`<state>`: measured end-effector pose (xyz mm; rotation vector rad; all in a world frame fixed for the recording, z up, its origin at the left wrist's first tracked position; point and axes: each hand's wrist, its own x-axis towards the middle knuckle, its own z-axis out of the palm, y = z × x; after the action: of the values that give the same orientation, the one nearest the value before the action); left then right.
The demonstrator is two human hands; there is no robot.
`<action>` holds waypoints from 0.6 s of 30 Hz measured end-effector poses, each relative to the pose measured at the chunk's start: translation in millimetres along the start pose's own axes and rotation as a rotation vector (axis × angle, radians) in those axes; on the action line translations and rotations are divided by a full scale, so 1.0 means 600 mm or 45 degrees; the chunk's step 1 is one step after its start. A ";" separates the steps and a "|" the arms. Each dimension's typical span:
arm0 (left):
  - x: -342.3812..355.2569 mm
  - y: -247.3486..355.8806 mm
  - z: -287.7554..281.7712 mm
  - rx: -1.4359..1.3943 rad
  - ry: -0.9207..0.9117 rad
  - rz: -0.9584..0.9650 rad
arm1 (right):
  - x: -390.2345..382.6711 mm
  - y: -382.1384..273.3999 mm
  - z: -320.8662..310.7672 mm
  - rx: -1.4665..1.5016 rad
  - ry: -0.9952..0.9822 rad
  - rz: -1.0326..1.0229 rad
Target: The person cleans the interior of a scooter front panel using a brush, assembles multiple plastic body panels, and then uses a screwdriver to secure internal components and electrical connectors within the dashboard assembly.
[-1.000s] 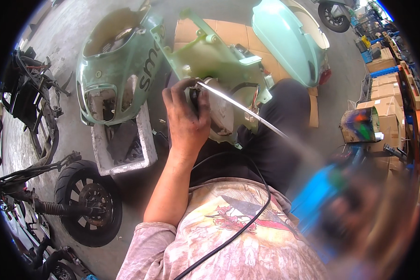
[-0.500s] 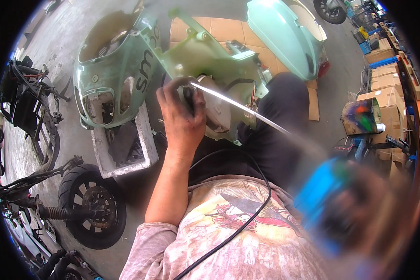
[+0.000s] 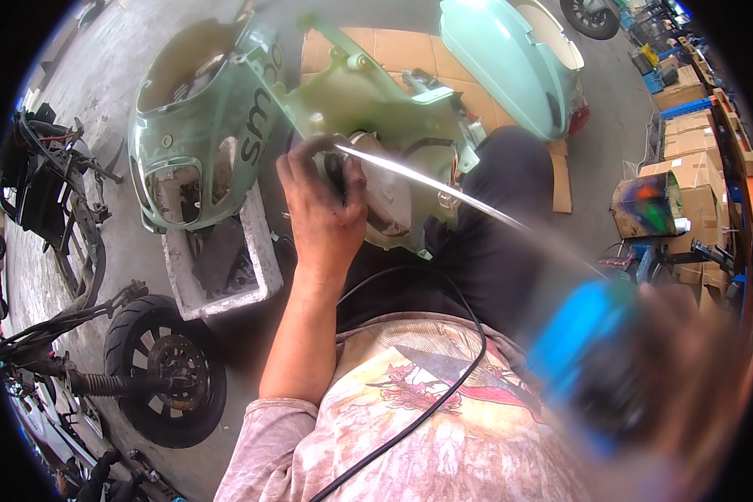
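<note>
My left hand [image 3: 326, 201] is closed, its thumb and fingers curled round a dark rounded part [image 3: 335, 171] beside a pale headlight unit [image 3: 389, 197]. The unit sits against the inner side of a mint-green scooter panel [image 3: 368, 96] between my legs. Blurred by motion at the lower right, my right hand [image 3: 690, 351] grips a blue-and-black power tool [image 3: 577, 339]. From the tool a long thin metal shaft [image 3: 443, 192] runs up and left to my left fingertips. What its tip touches is hidden by the fingers.
A mint-green front shell [image 3: 197, 138] stands left, by a dirty white foam box [image 3: 259, 251]. Another green shell [image 3: 510, 67] and flat cardboard [image 3: 376, 46] lie ahead. A wheel [image 3: 171, 368] is lower left. Cardboard boxes [image 3: 694, 146] line the right. A black cable [image 3: 418, 410] crosses my shirt.
The blurred power tool and my right hand have shifted slightly, and the shaft lies at nearly the same angle. My left hand keeps its grip in almost the same place.
</note>
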<state>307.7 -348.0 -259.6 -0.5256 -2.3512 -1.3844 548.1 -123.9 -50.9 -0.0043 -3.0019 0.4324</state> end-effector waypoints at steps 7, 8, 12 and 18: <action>0.001 -0.004 0.001 0.012 0.006 0.049 | -0.001 0.007 -0.003 -0.042 0.010 -0.039; 0.000 -0.001 -0.002 -0.002 0.006 0.016 | -0.001 0.009 -0.008 -0.046 0.012 -0.042; 0.001 0.003 -0.002 -0.019 0.008 -0.010 | -0.001 0.012 0.001 -0.067 0.015 -0.051; 0.004 0.010 0.001 -0.039 -0.008 -0.042 | -0.005 0.014 -0.006 -0.093 0.016 -0.069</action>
<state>308.5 -344.6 -253.8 -0.5029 -2.3570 -1.4380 551.1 -115.1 -50.1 0.0679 -2.9953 0.3159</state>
